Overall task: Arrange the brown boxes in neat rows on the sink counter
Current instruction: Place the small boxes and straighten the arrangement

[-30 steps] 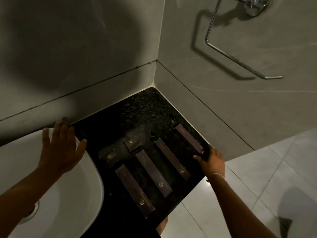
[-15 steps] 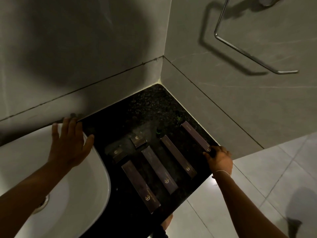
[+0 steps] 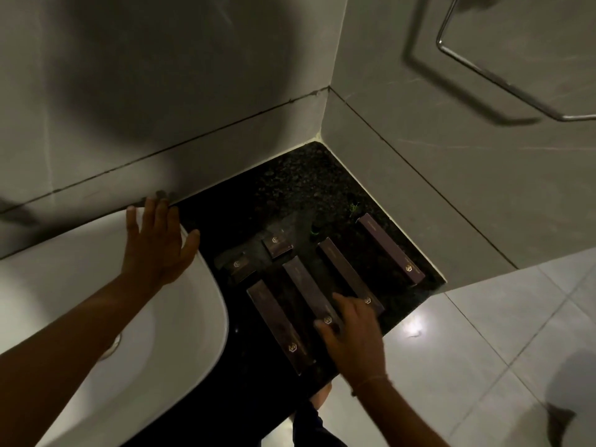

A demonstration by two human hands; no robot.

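Several brown boxes lie on the black speckled sink counter [image 3: 300,175]. The long ones run side by side: a leftmost long box [image 3: 277,324], a second long box [image 3: 304,285], a third long box [image 3: 346,272] and a rightmost long box [image 3: 390,248] near the wall. Two small boxes sit behind them, a left small box [image 3: 238,266] and a right small box [image 3: 277,246]. My right hand [image 3: 351,343] rests on the near end of the second long box, with fingers spread and reaching the third. My left hand [image 3: 158,250] lies flat and open on the basin rim.
A white basin [image 3: 96,317] fills the left side. Grey tiled walls meet in a corner behind the counter. A chrome towel ring [image 3: 496,75] hangs on the right wall. Pale floor tiles [image 3: 483,333] lie beyond the counter's right edge.
My right hand left the near end of the rightmost long box and moved left onto the near ends of the middle long boxes. My left hand stayed on the basin rim.
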